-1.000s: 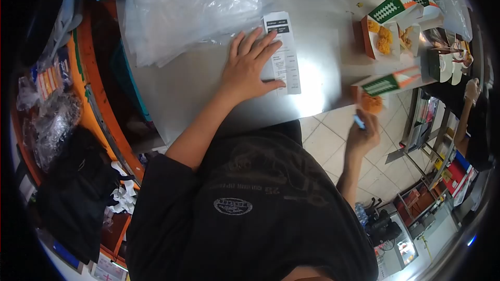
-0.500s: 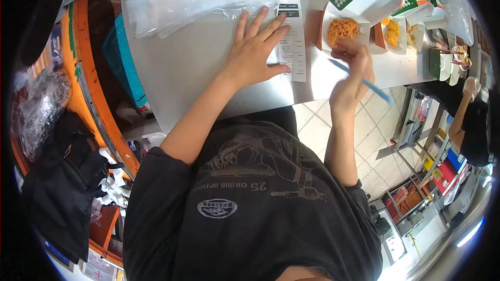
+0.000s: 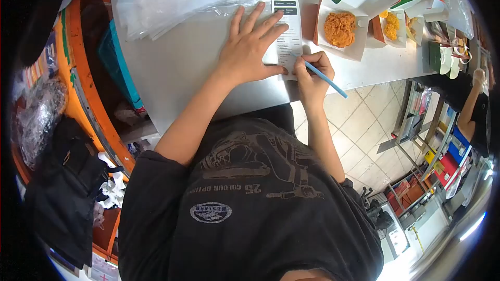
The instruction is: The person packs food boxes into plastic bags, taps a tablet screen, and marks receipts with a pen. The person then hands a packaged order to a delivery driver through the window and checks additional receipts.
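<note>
My left hand (image 3: 252,52) lies on the steel table (image 3: 179,80) with its fingers spread, fingertips and thumb on the left edge of a long printed receipt (image 3: 288,34). A blue pen (image 3: 325,78) is pinched in my right hand (image 3: 314,75), its tip at the lower right part of the receipt. Just beyond that hand stands an open green, white and orange box (image 3: 363,41) with a piece of fried chicken (image 3: 340,29) in it. A second open box with yellow-orange food (image 3: 391,26) is to its right.
Clear plastic bags (image 3: 182,0) lie at the table's back left. More open boxes (image 3: 415,28) line the back right. Another person's gloved hand (image 3: 478,77) shows at the far right. A black bag (image 3: 67,187) hangs at the left, beside an orange frame (image 3: 78,80).
My right hand set the chicken box down beside the other boxes, then moved left to the receipt with the pen. My left hand stays spread at the receipt.
</note>
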The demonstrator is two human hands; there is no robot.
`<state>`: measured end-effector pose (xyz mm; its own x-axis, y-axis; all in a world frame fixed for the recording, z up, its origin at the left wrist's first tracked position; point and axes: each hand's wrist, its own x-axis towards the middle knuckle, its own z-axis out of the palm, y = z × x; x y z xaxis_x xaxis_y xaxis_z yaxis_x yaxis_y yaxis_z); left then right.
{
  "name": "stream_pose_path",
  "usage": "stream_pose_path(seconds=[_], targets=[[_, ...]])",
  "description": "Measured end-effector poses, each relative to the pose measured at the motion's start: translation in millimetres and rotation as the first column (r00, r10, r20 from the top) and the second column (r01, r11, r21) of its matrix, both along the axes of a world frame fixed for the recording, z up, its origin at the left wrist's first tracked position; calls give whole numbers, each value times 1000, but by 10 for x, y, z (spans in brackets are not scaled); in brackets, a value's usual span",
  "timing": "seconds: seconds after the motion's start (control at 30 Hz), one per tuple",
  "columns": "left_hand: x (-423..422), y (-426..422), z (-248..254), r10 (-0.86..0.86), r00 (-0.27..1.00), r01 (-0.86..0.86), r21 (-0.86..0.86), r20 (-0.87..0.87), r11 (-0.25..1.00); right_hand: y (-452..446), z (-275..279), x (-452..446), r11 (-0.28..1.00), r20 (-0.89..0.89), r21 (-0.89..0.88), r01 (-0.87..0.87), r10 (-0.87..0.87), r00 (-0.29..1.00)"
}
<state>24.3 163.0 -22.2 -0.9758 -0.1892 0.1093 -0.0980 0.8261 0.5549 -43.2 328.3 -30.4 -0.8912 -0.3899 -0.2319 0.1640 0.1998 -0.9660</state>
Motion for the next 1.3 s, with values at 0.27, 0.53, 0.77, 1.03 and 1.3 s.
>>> stream_pose_path(seconds=[0.27, 0.53, 0.77, 1.03, 1.3], targets=[[-22, 11, 24, -6, 998, 7, -29, 62, 1000, -51, 192, 36, 925, -559, 378, 47, 187, 808], [-39, 8, 40, -5, 999, 5, -13, 35, 1000, 107, 232, 122, 981, -380, 178, 79, -6, 925], [-36, 9, 36, -15, 999, 16, -23, 44, 1000, 310, 166, -383, 837, -623, 76, 542, -384, 682], [-38, 4, 17, -16, 1000, 16, -14, 19, 1000, 130, 179, -675, 900, -338, -198, 387, -434, 835], [-29, 8, 34, -19, 999, 20, -23, 41, 1000, 10, 307, 1, 979, 126, -200, -37, 63, 990]])
